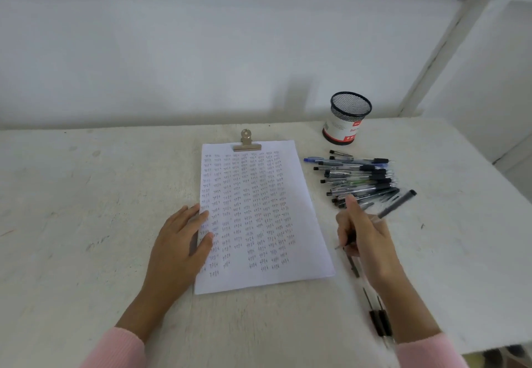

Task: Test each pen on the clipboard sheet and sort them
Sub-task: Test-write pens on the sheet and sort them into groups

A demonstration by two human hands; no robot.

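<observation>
A white sheet [288, 183] covered in rows of small pen marks lies under a metal clip [246, 143] in the middle of the table. My left hand [180, 241] rests flat on the sheet's left edge, fingers spread. My right hand [364, 232] is just right of the sheet, closed around a dark pen [398, 203] whose capped end points up and right, tip down-left. A pile of several pens [359, 179] lies beyond my right hand. Two or three pens [380, 321] lie near the table's front edge, partly under my right wrist.
A black mesh pen cup [347, 118] with a white and red label stands at the back right, behind the pen pile. The white table [86, 195] ends close on the right and at the front right. A wall runs behind it.
</observation>
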